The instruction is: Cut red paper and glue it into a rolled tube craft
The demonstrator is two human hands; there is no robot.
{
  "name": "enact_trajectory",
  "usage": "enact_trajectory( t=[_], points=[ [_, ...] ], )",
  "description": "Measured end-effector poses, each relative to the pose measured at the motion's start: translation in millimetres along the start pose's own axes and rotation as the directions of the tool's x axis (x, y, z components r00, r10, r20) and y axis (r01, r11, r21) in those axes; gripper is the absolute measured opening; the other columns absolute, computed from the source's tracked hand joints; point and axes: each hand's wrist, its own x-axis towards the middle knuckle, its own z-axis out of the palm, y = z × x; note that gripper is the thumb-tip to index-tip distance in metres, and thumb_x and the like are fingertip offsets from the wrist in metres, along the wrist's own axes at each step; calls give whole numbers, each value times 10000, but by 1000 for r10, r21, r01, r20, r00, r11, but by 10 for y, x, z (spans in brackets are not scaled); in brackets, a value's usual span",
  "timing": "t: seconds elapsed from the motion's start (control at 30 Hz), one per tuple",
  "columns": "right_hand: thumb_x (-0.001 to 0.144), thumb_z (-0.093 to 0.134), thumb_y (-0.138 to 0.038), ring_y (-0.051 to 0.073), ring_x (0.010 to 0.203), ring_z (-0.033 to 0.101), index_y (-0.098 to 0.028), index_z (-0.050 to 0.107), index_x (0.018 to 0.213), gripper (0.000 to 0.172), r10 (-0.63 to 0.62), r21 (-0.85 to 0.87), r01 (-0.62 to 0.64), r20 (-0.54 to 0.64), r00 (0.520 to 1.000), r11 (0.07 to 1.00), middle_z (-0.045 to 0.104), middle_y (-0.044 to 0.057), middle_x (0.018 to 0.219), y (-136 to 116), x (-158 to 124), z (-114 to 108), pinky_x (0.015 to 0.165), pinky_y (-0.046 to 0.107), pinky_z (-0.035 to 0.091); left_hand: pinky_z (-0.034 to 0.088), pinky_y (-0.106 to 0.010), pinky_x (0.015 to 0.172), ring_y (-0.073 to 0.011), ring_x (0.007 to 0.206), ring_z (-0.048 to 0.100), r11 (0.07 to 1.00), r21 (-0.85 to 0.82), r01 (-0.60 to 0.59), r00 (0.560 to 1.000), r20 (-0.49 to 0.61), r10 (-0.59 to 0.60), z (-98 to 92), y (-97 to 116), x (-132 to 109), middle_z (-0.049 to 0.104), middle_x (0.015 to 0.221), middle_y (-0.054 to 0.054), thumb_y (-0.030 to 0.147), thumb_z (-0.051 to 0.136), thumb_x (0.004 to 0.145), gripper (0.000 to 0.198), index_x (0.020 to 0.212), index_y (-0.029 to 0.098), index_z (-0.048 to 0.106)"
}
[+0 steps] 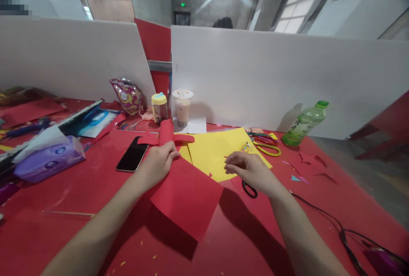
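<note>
My left hand (pixel 159 159) is closed round a red paper piece (pixel 188 195), whose upper part is rolled into a tube with two curved strips sticking out at the sides. Its lower part is a flat sheet that hangs tilted over the table and casts a shadow. My right hand (pixel 244 167) hovers over the right edge of a yellow sheet (pixel 211 148), fingers curled with a gap at the thumb and nothing visible between them. Under it a black scissor handle (pixel 249 189) shows. A black phone (pixel 132 155) lies left of my left hand.
Behind stand a yellow-lidded bottle (pixel 159 110), a milk tea cup (pixel 182 110) and a snack bag (pixel 129 97). Yellow-handled scissors (pixel 270 150) and a green bottle (pixel 303 125) are at right, near a black cable (pixel 319 210). A purple tissue pack (pixel 49 161) lies left. White panels (pixel 281 80) border the table.
</note>
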Motion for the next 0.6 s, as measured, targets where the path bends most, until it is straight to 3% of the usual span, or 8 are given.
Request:
enact_trajectory(
  t=[0.1,0.17,0.23,0.3,0.37,0.43,0.5,0.6],
  points=[
    [726,447,-66,148,970,572,-229,517,1112,424,-272,-18,278,147,951,961,587,69,1098,-96,-25,80,818,310,459,355,-265,606,-158,620,491,993,-117,30,996,92,-19,147,87,40,502,630,7,249,367,804,178,644,196,424],
    [722,427,-28,150,1144,445,-274,472,1190,530,-366,-9,379,235,900,926,465,60,1263,-132,-36,162,908,328,397,355,-262,598,-153,631,479,954,-271,128,984,154,-88,286,109,45,483,626,16,268,389,790,192,616,191,418],
    [733,445,-48,158,1154,431,-249,576,1067,411,-399,41,401,228,888,915,447,66,1274,-140,-28,243,897,309,397,357,-255,556,-138,585,461,828,-477,296,944,280,-176,446,113,9,461,598,31,298,432,762,195,602,187,419],
    [739,494,-108,162,1034,519,-201,648,853,213,-408,109,395,173,896,912,546,75,1146,-124,-4,308,847,287,416,381,-262,538,-127,525,463,570,-652,500,846,508,-161,597,119,-63,479,561,41,293,499,712,140,632,184,460],
    [757,487,-150,144,848,577,-180,635,758,151,-331,154,312,120,936,937,629,50,927,-86,26,352,761,265,435,405,-287,523,-135,481,477,507,-668,546,806,584,-97,702,132,-132,513,518,20,295,518,689,149,609,171,499],
    [775,455,-184,124,675,557,-169,601,701,164,-178,122,166,90,980,978,616,10,714,-26,55,368,641,243,423,436,-308,573,-152,528,524,447,-697,560,797,600,-64,730,138,-151,567,575,1,299,545,665,134,635,171,521],
    [766,467,-244,110,558,485,-167,530,594,199,-33,2,33,69,997,999,525,-25,567,47,77,361,541,231,368,448,-312,647,-164,622,563,376,-742,555,819,568,-86,681,118,-108,592,652,2,322,535,687,143,690,179,529],
    [750,480,-301,92,483,397,-181,415,526,263,75,-116,-66,72,995,991,396,-59,491,140,97,327,487,224,301,458,-304,645,-161,643,573,236,-813,532,846,498,-190,523,49,1,583,654,-7,389,515,725,210,704,180,517]
  ],
)
